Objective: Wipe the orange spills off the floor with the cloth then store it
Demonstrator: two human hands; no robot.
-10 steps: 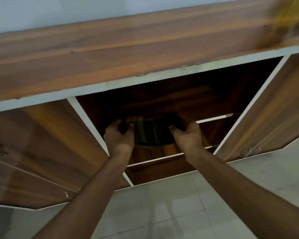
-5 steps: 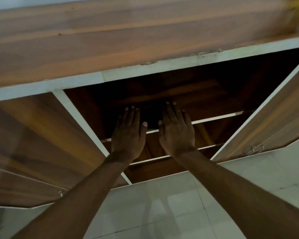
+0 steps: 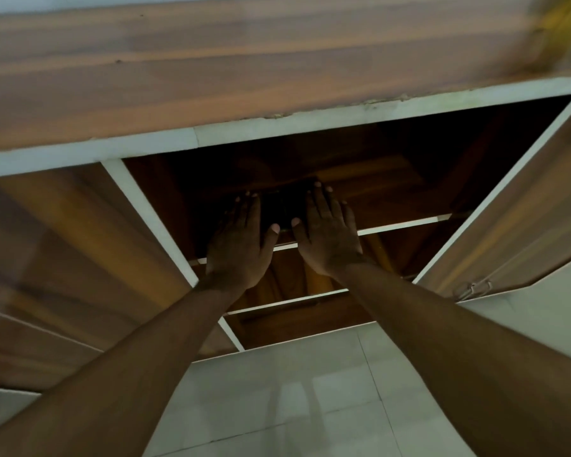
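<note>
A dark folded cloth [image 3: 285,206] lies on the upper shelf [image 3: 406,222] inside the open wooden cabinet, deep in shadow. My left hand [image 3: 241,245] and my right hand [image 3: 327,232] lie flat, palms down, fingers spread, on either side of the cloth and partly over it. Neither hand grips it. No orange spill shows on the visible floor [image 3: 294,390].
The cabinet's right door [image 3: 515,225] stands swung open with a metal latch [image 3: 475,286] at its lower edge. The left door [image 3: 63,258] is also open. The wooden countertop [image 3: 244,61] overhangs the opening. A lower shelf [image 3: 277,303] sits beneath the hands.
A second ago both hands held the cloth at the shelf's front. They pushed it further in, let go and now rest flat with fingers spread.
</note>
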